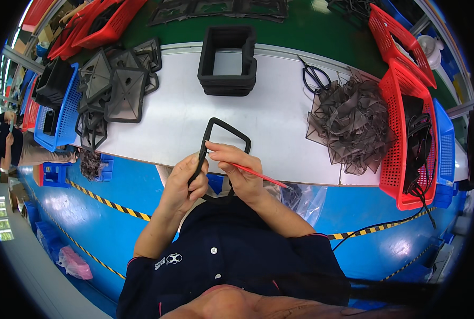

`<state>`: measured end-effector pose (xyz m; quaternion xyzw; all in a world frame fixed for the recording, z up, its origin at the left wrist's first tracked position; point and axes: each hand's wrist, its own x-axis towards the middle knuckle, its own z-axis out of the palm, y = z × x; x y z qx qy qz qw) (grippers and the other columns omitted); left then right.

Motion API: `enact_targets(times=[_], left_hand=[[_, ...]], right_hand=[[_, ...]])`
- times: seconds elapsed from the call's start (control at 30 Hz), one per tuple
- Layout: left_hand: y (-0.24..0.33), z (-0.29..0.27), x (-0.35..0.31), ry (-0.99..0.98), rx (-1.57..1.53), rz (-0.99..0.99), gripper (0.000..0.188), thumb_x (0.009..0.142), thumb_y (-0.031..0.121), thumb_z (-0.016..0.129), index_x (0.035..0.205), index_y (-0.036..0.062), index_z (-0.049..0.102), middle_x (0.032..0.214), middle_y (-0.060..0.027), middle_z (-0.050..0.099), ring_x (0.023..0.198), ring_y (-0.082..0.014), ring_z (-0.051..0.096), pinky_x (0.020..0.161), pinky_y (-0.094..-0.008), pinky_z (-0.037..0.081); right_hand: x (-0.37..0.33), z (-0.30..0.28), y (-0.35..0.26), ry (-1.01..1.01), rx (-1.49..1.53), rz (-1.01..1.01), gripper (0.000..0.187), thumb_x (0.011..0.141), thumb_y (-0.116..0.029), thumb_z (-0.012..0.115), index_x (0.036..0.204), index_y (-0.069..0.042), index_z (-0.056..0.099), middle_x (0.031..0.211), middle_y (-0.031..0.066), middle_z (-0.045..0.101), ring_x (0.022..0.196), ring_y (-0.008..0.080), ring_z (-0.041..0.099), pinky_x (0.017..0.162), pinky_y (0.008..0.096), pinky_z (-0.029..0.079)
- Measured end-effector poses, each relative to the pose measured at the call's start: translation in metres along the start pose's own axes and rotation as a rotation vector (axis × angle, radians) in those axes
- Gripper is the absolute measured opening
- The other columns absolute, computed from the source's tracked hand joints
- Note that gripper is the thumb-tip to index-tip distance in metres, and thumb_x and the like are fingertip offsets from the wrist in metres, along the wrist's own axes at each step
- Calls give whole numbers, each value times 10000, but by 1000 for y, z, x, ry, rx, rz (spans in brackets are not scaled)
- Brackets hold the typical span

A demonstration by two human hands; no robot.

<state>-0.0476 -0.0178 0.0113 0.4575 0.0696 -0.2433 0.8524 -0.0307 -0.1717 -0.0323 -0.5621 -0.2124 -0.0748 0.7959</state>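
Close in front of me, my left hand (182,182) grips one side of a black rubbery rectangular frame (230,127), which is tilted over the table's near edge. A thin red pen-like tool (258,175) is in my right hand (242,171), its shaft pointing toward the lower right. The fingers of that hand reach to the frame's side beside my left fingertips. The tool's working end is hidden by my hand. Beyond the frame, a neat stack of similar black frames (227,86) stands on the white table (178,106).
At left lie black frames with grey film (126,95) across them, beside a blue basket (61,125). To the right are black-handled scissors (316,78), a heap of grey film scraps (356,119) and a red basket (399,159) with dark parts. A person (13,141) is at far left.
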Motion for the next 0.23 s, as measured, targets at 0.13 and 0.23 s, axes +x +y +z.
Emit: enact_targets(times=[0.13,0.23], left_hand=[[0,0,-1,0,-27,-15,336,981,339,391,853,46,494,464,44,294,340,-56,252,336,-191,231],[0,-2,-1,-34,-74,-12,331,982,338,388,862,48,491,461,41,296,337,-60,260,334,-193,244]], right_hand=[[0,2,1,18,32,3,185,902,-126,561,1028,-12,637,1152,193,599,1054,242,588,900,313,462],[1,0,-1,-48,-12,-67,193,908,-130,554,1042,-15,632,1172,196,586,1115,272,555,949,332,433]])
